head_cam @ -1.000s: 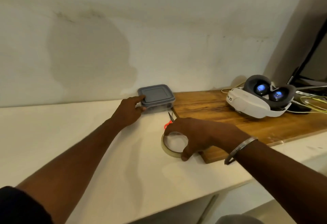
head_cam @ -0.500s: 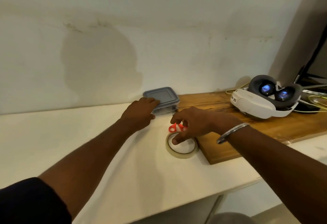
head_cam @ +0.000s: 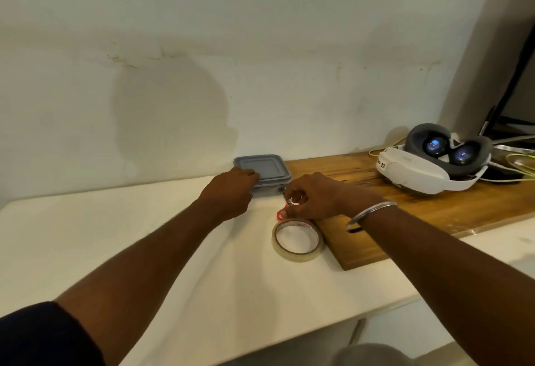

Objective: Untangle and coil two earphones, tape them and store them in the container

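Note:
A small container with a grey lid (head_cam: 266, 166) stands against the wall, where the white counter meets a wooden board. My left hand (head_cam: 230, 192) holds the container's front left corner, fingers curled over the lid's edge. Just in front of the container, my right hand (head_cam: 312, 196) grips small red-handled scissors (head_cam: 280, 214); only a red loop and a bit of metal show under the fingers. A roll of clear tape (head_cam: 298, 239) lies flat on the counter below my right hand, apart from it. No earphones are in sight.
The wooden board (head_cam: 434, 215) runs to the right along the wall and carries a white and grey VR headset (head_cam: 428, 167) with yellowish cables behind it. The white counter (head_cam: 115, 250) stretches left and ends in a front edge near me.
My right hand has come off the tape roll and moved back toward the container with the scissors in it. My left hand stays on the container.

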